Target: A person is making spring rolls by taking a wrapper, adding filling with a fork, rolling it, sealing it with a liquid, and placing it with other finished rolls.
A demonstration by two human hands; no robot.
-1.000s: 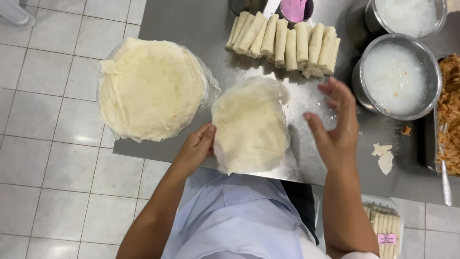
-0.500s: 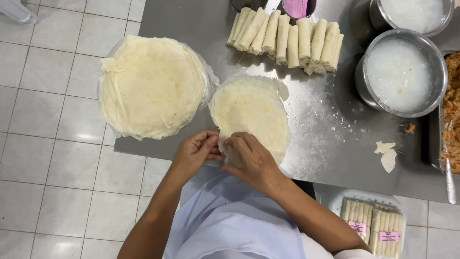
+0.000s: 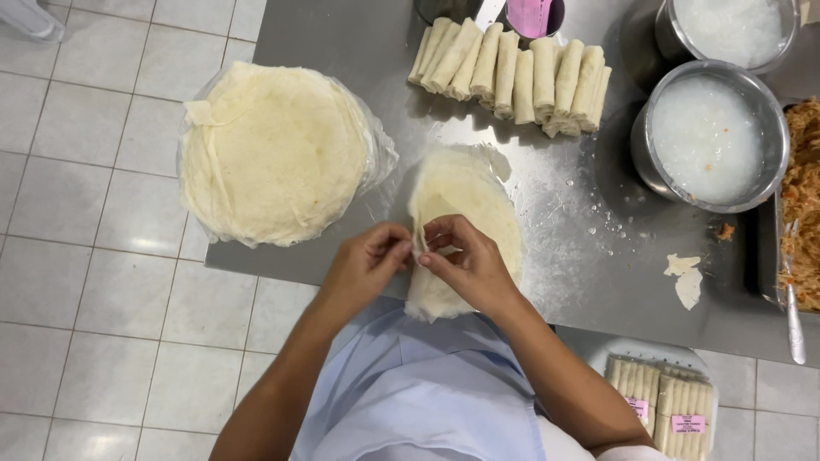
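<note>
A thin pale round wrapper (image 3: 465, 201) lies on the steel table (image 3: 598, 282) near its front edge, its near part hanging over. My left hand (image 3: 369, 260) and my right hand (image 3: 461, 260) meet at the wrapper's left edge, fingertips pinching the sheet where its layers lift apart. To the left sits a thick stack of the same wrappers (image 3: 273, 149) on clear plastic.
A row of finished rolls (image 3: 512, 72) lies at the back. Two steel bowls of white paste (image 3: 709, 137) stand right, beside a tray of orange shredded filling (image 3: 803, 196). Wrapper scraps (image 3: 683, 277) lie on the table. Packed rolls (image 3: 658, 401) sit below on a white tray.
My right hand came down from above the table's right side to the wrapper's near-left edge. Both hands now pinch it, and the wrapper's left side has lifted and folded.
</note>
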